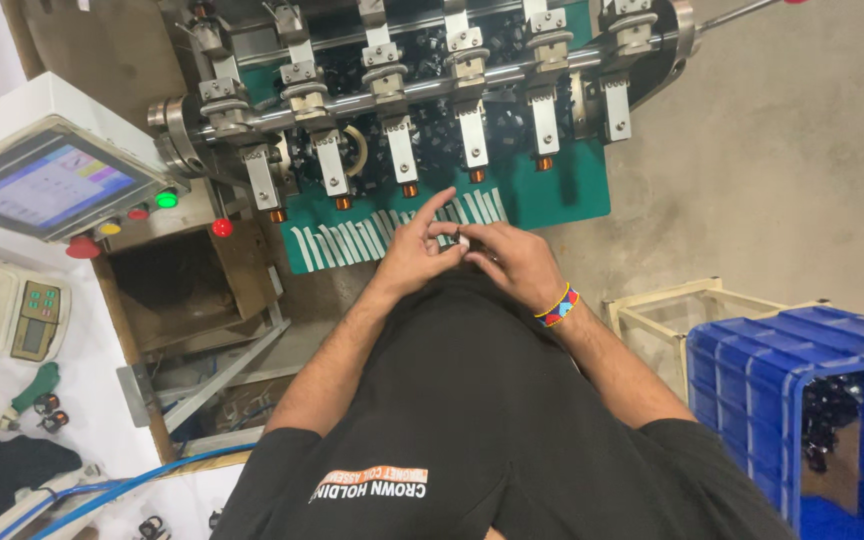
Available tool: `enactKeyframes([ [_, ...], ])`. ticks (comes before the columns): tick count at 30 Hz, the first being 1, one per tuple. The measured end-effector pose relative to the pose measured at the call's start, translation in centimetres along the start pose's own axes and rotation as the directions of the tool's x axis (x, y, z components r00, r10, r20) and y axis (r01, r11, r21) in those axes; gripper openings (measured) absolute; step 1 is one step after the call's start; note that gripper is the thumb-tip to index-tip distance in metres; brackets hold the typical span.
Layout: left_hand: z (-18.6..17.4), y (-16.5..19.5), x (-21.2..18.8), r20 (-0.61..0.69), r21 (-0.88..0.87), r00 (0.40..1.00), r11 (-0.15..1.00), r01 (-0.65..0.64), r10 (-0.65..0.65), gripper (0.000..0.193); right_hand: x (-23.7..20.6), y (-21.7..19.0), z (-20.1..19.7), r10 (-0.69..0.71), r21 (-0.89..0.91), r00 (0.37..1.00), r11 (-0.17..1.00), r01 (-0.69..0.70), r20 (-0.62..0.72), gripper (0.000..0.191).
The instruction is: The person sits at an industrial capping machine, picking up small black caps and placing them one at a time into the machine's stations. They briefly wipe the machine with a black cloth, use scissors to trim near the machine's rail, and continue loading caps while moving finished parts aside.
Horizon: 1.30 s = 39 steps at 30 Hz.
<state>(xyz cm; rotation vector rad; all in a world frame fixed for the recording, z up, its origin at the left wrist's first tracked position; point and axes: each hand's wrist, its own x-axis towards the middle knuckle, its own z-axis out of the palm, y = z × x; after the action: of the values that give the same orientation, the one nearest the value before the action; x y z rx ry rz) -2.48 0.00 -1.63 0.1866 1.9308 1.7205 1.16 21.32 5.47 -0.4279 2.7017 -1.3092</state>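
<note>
My left hand (410,252) and my right hand (517,262) meet in front of my black shirt, and together they pinch a small dark part (455,238) between the fingertips. The left index finger points up toward the machine. A coloured bracelet (558,305) circles my right wrist. Just beyond the hands stands a winding machine with a steel shaft (422,88) and several metal arms. The arms end in copper-wound tips (410,189). Under them lies a green plate (552,190) with a row of white strips (352,240).
A control box with a touch screen (47,185) and coloured buttons sits at the left, above a small weighing scale (12,305). A blue crate (802,400) holding dark parts and a cream frame (652,305) stand at the right. Blue hoses (102,490) run at the lower left.
</note>
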Motion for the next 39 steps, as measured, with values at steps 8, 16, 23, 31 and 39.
enactKeyframes([
  [8,7.3,-2.0,4.3,0.043,0.514,0.999,0.858,-0.008,-0.017,0.073,-0.6,12.4,-1.4,0.036,-0.201,0.95,0.979,0.029,0.309,0.023],
  [16,11.2,9.6,11.3,0.176,0.884,0.795,0.262,-0.388,0.581,0.059,0.9,25.9,-5.2,0.21,-0.471,0.973,0.871,-0.14,0.1,0.021],
  [23,10.1,8.9,9.5,-0.086,0.878,0.772,0.415,-0.241,0.63,0.012,0.4,25.0,-7.4,0.164,-0.247,0.987,0.956,-0.158,0.002,0.033],
  [31,13.6,1.5,9.3,-0.553,0.24,0.832,0.965,0.106,0.047,0.018,-1.5,21.3,-7.5,0.041,0.143,0.999,0.989,-0.044,0.023,0.035],
  [39,15.1,-2.0,14.7,-0.391,0.104,0.91,0.989,-0.109,0.141,0.019,3.9,20.8,-3.7,0.295,0.681,0.909,0.603,-0.416,0.294,0.05],
])
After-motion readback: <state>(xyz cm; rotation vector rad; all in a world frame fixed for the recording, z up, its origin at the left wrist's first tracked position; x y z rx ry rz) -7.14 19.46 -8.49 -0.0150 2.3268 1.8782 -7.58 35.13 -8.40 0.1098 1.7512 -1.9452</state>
